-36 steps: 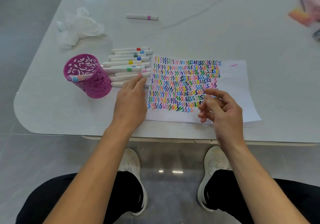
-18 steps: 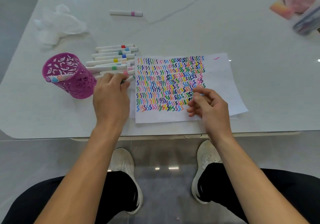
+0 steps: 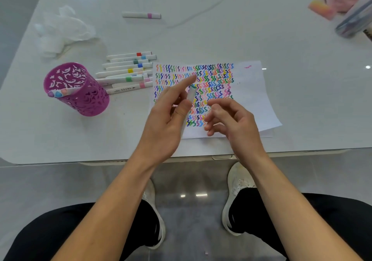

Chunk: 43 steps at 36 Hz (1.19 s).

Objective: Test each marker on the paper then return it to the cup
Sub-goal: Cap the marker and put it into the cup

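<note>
**Head view.** The left hand held one marker above the paper; its white barrel was pinched between the thumb and the curled fingers, with the index finger stretched straight beyond it. The marker's green end pointed away from the person; whether that end was a cap or a bare nib could not be told. The right hand hovered just beside the marker over the lower rows of squiggles, fingers loosely curled and holding nothing that showed.

The purple cup stood well to the left on the table, with a few tested markers leaning on its rim. A row of untested markers lay between cup and paper, and a lone marker lay farther off.

**Handling, as judged.**
- The marker looked light, stiff and smooth-sided, so it was apt to roll if set down.
- A hold at mid-barrel would leave the coloured end free; uncapping would probably call for the right hand to grip that end.
- The perforated cup looked light and might tip under a careless drop.
</note>
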{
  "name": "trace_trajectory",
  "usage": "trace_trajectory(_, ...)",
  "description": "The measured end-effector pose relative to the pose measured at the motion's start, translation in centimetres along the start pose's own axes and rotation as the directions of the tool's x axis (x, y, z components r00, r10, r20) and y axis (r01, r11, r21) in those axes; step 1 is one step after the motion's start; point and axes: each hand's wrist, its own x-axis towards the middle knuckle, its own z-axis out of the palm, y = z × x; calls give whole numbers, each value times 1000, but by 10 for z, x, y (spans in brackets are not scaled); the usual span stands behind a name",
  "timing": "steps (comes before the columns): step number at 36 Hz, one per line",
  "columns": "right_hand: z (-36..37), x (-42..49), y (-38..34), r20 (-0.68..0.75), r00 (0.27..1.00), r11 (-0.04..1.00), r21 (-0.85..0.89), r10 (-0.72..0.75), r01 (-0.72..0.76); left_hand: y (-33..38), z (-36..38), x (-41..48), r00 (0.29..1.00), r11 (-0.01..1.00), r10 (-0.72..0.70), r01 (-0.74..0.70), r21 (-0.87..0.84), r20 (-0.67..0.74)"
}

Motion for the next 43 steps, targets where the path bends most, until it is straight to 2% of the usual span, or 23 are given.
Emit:
trace_trajectory(3, 2, -6, -2, 106, 992, 982, -163, -75, 92, 5, 5, -1, 999, 991, -36, 40, -127, 31)
trace_trajectory(6, 2, -11, -2, 194, 980, 939, -325, -46, 109, 7, 10, -2, 994, 965, -106, 103, -240, 1)
trace_trajectory(8, 2, -14, -3, 212, 977, 912, -397, -20, 105, 5, 12, -2, 991, 958, -137, 131, -255, -6)
trace_trajectory(15, -9, -11, -2, 214, 956, 723, -626, -202, 293, 4, 12, -5, 979, 960, -203, 198, -199, -5)
trace_trajectory(19, -14, -9, 1, 228, 939, 599, -725, -258, 341, 0, 11, -7, 993, 992, -106, 101, 78, 59)
trace_trajectory(22, -14, -8, 2, 225, 940, 557, -761, -254, 333, -2, 13, -10, 996, 969, -21, -2, 249, 89)
trace_trajectory(25, -15, -9, 3, 227, 942, 526, -785, -248, 327, -4, 14, -12, 995, 961, -13, -16, 275, 103)
trace_trajectory(35, -9, -12, 3, 197, 921, 456, -822, -336, 343, -3, 20, -14, 994, 986, -106, 105, 131, 1)
trace_trajectory(40, -11, -12, 4, 144, 920, 425, -853, -363, 302, -1, 20, -16, 988, 985, -152, 154, 82, -39)
trace_trajectory(43, -11, -12, 2, 137, 932, 447, -848, -335, 285, 1, 18, -15, 988, 983, -146, 150, 102, -40)
